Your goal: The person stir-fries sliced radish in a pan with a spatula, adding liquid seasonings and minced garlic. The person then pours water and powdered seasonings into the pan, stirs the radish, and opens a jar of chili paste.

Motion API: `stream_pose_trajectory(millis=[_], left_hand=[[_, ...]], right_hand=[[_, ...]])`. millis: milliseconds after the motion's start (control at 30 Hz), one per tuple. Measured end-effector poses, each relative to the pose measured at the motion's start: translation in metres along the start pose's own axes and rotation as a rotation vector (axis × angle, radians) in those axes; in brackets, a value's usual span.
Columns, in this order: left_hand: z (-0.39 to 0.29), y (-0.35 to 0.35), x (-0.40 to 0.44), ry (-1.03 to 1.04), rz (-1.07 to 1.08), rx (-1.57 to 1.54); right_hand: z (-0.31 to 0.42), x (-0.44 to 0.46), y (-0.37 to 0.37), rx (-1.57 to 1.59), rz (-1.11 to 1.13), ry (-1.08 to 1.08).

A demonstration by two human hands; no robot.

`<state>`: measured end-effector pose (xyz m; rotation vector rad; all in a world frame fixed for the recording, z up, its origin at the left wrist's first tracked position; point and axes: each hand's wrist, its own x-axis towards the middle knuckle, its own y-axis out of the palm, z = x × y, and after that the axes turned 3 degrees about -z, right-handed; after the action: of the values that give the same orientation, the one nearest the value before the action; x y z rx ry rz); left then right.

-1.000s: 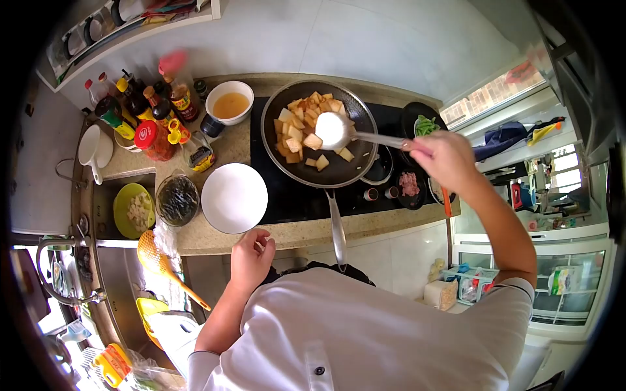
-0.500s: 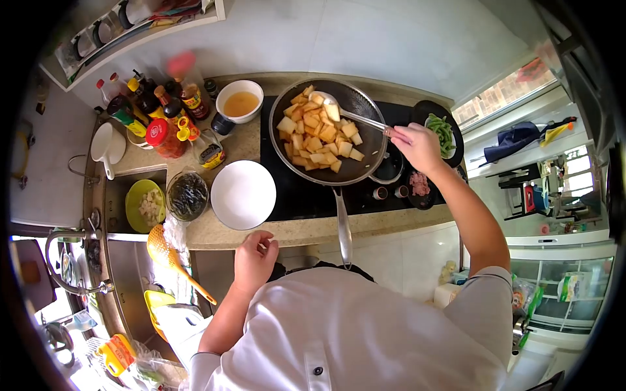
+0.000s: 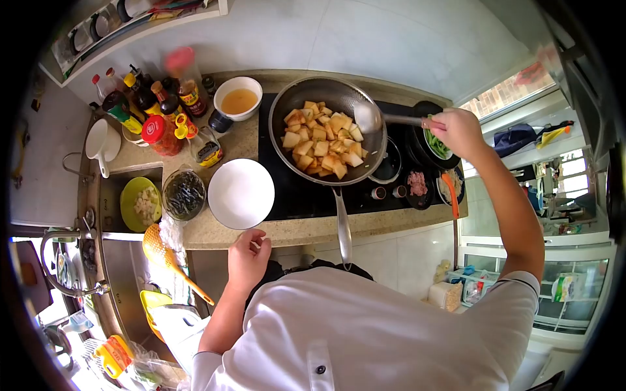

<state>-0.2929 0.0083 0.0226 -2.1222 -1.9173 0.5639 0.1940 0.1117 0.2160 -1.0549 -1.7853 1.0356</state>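
Right hand (image 3: 458, 133) closed round the long silver metal ladle (image 3: 401, 120) by its handle end, presumably avoiding heat from the round dark metal pan (image 3: 342, 92); left hand (image 3: 248, 259) half-curled, nothing visibly held.

head cam: only view, peers forward and steeply down
pan (image 3: 345, 96): close, upper middle
shirt (image 3: 372, 326): nearest, bottom edge

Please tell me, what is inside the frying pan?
The frying pan holds pale and browned food chunks; the utensil head shows over its right part. The bottom beneath the chunks is covered and cannot be seen.
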Motion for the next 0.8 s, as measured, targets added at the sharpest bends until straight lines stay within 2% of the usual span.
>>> stream_pose_trajectory(millis=[67,100,167,200,267,367,467,500,567,600,700,733,800], left_hand=[[0.005,-0.009,-0.002,-0.029,-0.024,-0.007],[0.008,-0.015,-0.003,-0.051,-0.052,-0.006],[0.018,-0.028,-0.002,-0.072,-0.088,-0.007],[0.024,-0.036,-0.003,-0.09,-0.124,-0.01],[0.038,-0.051,0.0,-0.124,-0.186,-0.023],[0.059,-0.089,0.021,-0.062,-0.304,0.079],[0.079,-0.142,0.069,-0.009,-0.5,0.152],[0.084,-0.16,0.092,-0.005,-0.582,0.272],[0.097,-0.199,0.144,-0.024,-0.648,0.348],[0.091,-0.213,0.167,-0.031,-0.689,0.316],[0.108,-0.249,0.26,0.039,-0.828,0.31],[0.097,-0.259,0.285,-0.032,-0.816,0.381],[0.105,-0.275,0.341,0.059,-0.892,0.361]], right_hand=[[-0.016,0.01,-0.003,0.395,0.49,0.357],[-0.035,0.006,0.013,0.548,0.582,0.382],[-0.035,-0.004,0.038,0.781,0.749,0.595],[-0.022,-0.011,0.046,0.868,0.721,0.667],[0.0,-0.033,0.09,1.066,0.587,0.663],[0.049,-0.033,0.109,1.058,0.451,0.636],[0.077,-0.028,0.108,1.097,0.144,0.604],[0.073,-0.035,0.118,1.004,0.041,0.573],[0.088,-0.027,0.084,0.723,-0.124,0.434],[0.092,-0.026,0.069,0.54,-0.194,0.27],[0.106,-0.039,0.051,0.222,-0.193,0.051],[0.115,-0.044,0.049,0.187,-0.185,0.048],[0.129,-0.06,0.055,0.103,-0.119,0.064]])
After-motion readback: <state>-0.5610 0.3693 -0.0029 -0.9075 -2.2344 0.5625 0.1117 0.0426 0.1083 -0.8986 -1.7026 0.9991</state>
